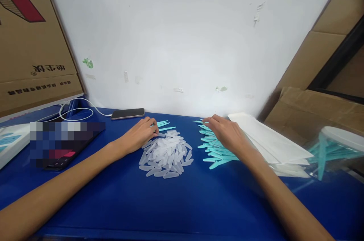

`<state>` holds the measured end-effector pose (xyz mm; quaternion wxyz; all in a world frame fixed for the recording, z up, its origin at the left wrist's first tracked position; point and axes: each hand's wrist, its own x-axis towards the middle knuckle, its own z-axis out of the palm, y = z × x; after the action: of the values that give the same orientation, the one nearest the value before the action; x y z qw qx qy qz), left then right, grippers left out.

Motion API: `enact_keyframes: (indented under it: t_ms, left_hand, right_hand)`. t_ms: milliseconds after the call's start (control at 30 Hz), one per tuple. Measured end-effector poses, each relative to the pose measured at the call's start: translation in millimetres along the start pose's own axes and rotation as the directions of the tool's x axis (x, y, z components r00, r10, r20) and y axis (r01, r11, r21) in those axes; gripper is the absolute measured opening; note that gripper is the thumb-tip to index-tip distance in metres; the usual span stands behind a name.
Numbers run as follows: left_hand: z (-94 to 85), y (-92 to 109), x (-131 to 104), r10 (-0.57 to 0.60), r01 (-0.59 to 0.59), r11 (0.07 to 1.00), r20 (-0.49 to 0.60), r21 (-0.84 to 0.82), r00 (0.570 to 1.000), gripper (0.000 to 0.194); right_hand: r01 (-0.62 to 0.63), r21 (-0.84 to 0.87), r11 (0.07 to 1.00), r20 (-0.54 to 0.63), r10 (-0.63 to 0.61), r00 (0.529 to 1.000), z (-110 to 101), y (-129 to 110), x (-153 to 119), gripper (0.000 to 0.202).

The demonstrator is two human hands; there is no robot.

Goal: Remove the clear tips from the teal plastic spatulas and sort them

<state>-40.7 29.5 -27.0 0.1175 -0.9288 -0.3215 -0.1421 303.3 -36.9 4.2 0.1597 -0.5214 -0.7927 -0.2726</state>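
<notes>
A heap of frosted, translucent blade caps (167,153) lies on the blue table. At its far left edge my left hand (145,133) is closed, fingers curled down; what they grip is hidden. A few slim turquoise sticks (163,124) lie just beyond these fingertips, pointing right. To the right of the caps is a spread pile of turquoise eyebrow razors (214,152), most pointing left. Over the far side of that pile, my right hand (224,131) has its thumb and index finger together at the end of one razor. The hand and forearm cover part of the pile.
White paper-like sleeves (267,138) lie right of my right hand, beside a clear bag (335,153) of more turquoise razors. A phone (127,114) on a white cable lies against the wall. Left are a dark, partly blurred device (82,146) and a cardboard box (36,43).
</notes>
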Motion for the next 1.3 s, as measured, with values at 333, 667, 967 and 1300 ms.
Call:
enact_keyframes:
  t_ms: [333,667,967,1300]
  left_hand:
    - [-21.0,20.9,1.3,-0.083,0.08,0.996,-0.066,-0.05,0.994,0.023]
    - [-22.1,47.8,1.6,-0.016,-0.028,0.967,-0.169,-0.254,0.985,0.022]
    - [-22.2,59.6,2.6,0.015,-0.099,0.951,-0.277,-0.292,0.961,0.02]
    - [-21.6,74.9,-0.8,0.087,-0.178,0.94,-0.297,-0.292,0.951,0.025]
  right_hand:
    - [0.13,0.173,0.976,-0.107,-0.112,0.988,1.0,-18.0,-0.6,0.027]
    - [0.271,0.277,0.922,-0.18,-0.227,0.957,-8.2,-42.7,1.2,0.021]
    - [0.286,0.318,0.904,-0.175,-0.241,0.955,-6.3,-48.6,0.2,0.02]
    - [0.305,0.437,0.846,-0.182,-0.25,0.951,-0.2,-65.4,-2.5,0.027]
